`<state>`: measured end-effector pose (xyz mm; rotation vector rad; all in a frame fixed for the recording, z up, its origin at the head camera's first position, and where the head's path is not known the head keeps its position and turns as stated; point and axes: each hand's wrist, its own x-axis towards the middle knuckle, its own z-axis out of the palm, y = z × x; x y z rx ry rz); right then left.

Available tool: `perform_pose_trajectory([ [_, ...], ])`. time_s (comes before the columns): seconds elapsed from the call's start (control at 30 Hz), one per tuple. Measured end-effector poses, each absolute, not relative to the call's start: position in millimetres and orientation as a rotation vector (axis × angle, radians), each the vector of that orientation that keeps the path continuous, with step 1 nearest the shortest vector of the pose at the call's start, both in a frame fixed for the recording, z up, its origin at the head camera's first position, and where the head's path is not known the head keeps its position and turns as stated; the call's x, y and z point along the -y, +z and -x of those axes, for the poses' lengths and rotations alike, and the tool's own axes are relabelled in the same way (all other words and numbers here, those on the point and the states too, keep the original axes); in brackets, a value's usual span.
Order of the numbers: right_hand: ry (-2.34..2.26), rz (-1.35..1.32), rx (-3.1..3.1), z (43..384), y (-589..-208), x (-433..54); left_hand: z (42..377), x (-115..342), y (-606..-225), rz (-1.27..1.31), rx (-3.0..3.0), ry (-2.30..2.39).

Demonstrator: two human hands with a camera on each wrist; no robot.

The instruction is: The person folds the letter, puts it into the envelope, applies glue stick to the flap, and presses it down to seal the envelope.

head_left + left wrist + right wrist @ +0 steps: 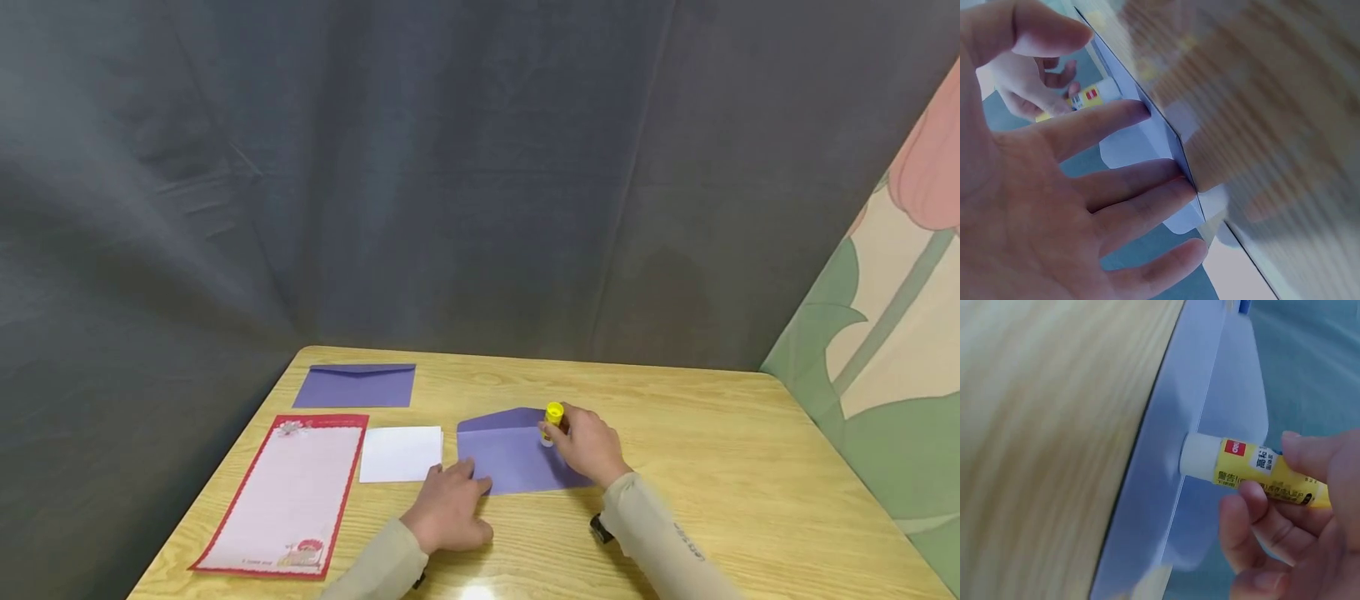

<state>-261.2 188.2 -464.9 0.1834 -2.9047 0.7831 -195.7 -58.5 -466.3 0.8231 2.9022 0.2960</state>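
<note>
A purple envelope (506, 462) lies on the table with its flap unfolded away from the person. My left hand (447, 506) rests at its near left corner, the fingertips touching the paper; in the left wrist view the fingers (1138, 215) are stretched out and spread. My right hand (592, 444) grips a yellow glue stick (554, 412) between thumb and fingers over the envelope's right part. The right wrist view shows the glue stick (1260, 470) with its whitish end down against the envelope (1147, 462), right at the flap's fold line.
Left of the envelope lies a folded white sheet (401, 455), and beyond it a red-bordered letter paper (292, 492). Another purple envelope (355, 388) sits at the table's back left. A dark curtain (465, 183) hangs behind the wooden table (720, 467).
</note>
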Motion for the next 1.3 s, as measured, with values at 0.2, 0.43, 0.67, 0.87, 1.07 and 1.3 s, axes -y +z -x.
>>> perform_pose_trajectory([
  [0.2,0.761,-0.054,2.884,259,-467,-211,196,57,-467,-0.850,-2.904,0.278],
  [0.43,0.953,-0.199,2.794,257,-472,-185,198,56,-466,-0.856,-2.890,0.272],
  [0.67,0.886,-0.173,2.829,256,-470,-177,197,58,-467,-0.846,-2.891,0.280],
  [0.87,0.805,-0.025,2.875,256,-468,-204,195,59,-469,-0.863,-2.888,0.306],
  [1.07,0.775,-0.001,2.847,256,-469,-211,196,58,-470,-0.897,-2.923,0.279],
  [1.3,0.844,-0.107,2.813,253,-471,-193,196,59,-468,-0.870,-2.921,0.293],
])
